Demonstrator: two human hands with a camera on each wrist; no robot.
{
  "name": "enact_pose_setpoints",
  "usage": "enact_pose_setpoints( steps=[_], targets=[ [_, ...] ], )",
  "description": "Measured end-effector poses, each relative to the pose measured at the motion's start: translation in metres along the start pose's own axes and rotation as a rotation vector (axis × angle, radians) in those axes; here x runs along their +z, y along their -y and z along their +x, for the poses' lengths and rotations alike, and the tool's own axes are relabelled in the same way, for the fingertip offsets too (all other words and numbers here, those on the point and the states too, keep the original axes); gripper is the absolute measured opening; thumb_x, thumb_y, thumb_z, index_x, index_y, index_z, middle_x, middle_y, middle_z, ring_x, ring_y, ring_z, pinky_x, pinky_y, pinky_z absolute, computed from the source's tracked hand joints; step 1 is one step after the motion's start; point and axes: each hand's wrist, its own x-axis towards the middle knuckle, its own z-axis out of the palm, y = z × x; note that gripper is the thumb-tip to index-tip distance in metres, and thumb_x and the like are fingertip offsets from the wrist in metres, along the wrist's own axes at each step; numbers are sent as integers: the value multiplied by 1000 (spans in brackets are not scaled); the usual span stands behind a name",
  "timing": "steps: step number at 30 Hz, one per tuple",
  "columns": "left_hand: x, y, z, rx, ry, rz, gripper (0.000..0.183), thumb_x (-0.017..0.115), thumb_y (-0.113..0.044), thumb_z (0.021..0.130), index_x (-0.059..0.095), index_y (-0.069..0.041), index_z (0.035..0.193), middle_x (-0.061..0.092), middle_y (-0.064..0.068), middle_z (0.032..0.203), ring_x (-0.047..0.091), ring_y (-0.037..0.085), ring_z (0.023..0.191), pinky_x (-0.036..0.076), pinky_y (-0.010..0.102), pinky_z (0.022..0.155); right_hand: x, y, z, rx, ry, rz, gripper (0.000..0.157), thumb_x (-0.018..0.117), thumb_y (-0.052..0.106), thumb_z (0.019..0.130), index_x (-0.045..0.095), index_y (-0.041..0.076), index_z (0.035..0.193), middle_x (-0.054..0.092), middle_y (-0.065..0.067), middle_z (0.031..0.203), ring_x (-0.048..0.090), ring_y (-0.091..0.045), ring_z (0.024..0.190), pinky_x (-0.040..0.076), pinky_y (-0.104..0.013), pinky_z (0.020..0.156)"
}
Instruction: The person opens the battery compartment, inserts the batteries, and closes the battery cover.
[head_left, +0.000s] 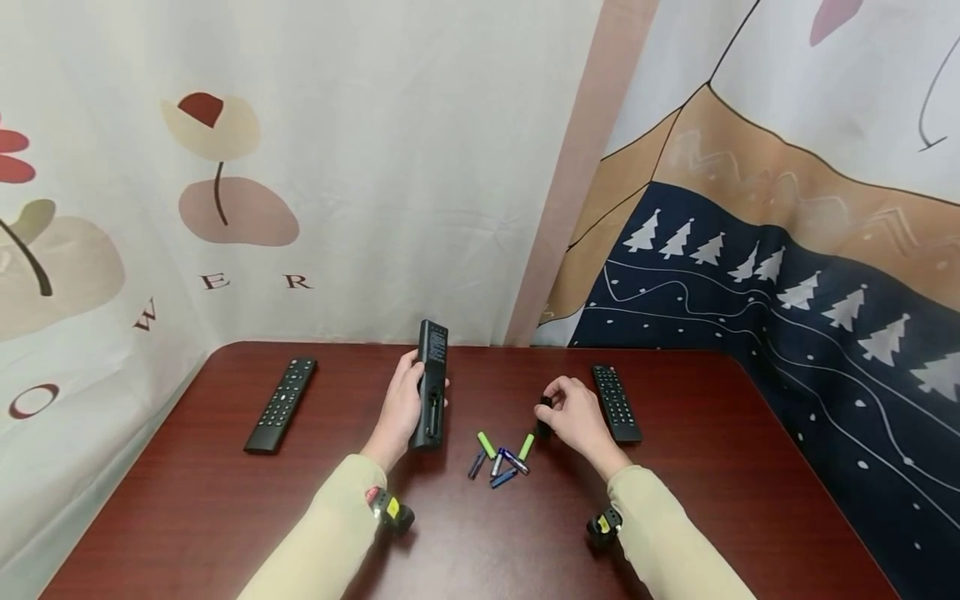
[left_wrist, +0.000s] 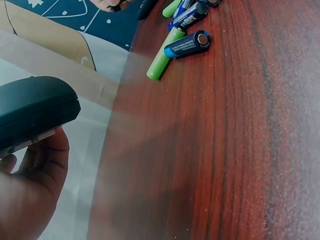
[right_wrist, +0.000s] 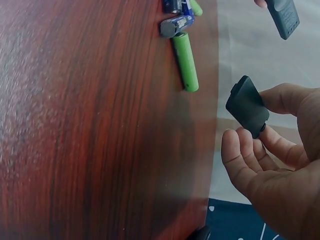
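Note:
My left hand (head_left: 399, 414) grips a black remote control (head_left: 433, 360) above the table, its back turned up. The battery compartment (head_left: 433, 410) in its lower half is uncovered. In the left wrist view the remote's rounded end (left_wrist: 42, 102) shows over the curled fingers. My right hand (head_left: 579, 419) pinches a small black battery cover (right_wrist: 247, 106) between thumb and fingers, off to the right of the loose batteries. Two green batteries (head_left: 487, 445) and several blue ones (head_left: 503, 478) lie in a small cluster between the hands.
A second remote control (head_left: 282, 406) lies buttons up on the left side of the brown table (head_left: 187, 517). Another remote control (head_left: 617, 403) lies just beyond the right hand. A printed curtain (head_left: 390, 167) hangs behind the table's far edge.

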Motion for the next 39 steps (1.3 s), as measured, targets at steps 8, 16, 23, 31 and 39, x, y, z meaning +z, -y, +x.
enact_pose_setpoints(
  steps=[8,16,23,31,39],
  targets=[
    [1,-1,-1,6,7,8,44,23,-27,113,38,-15,153,54,34,131,62,36,104,55,32,77,-3,-5,-2,4,2,-51,18,78,10,86,65,4,96,58,-9,91,54,-20,76,46,-31,68],
    [1,-1,-1,-1,-7,-5,43,24,-27,113,39,-15,152,55,32,130,61,34,106,54,31,76,-3,-12,-1,1,4,-131,17,78,9,85,65,3,93,58,-9,89,54,-22,80,45,-34,71],
    [2,-1,-1,8,-6,9,44,24,-26,113,38,-14,153,56,32,128,62,32,102,54,32,75,-5,-16,-1,34,44,-172,16,77,9,84,65,3,94,58,-9,90,53,-23,82,46,-35,72],
    [2,0,0,19,-1,27,44,24,-26,113,38,-14,153,57,32,126,64,24,90,55,33,75,-5,-18,-2,76,87,-211,17,77,10,85,65,3,95,58,-10,93,53,-23,81,47,-36,71],
    [1,0,0,-12,-6,30,44,24,-29,113,37,-18,154,56,26,129,61,38,104,54,34,76,-5,-15,-2,116,135,-270,18,77,11,87,62,4,92,58,-12,96,53,-25,83,49,-36,71]
  ],
)
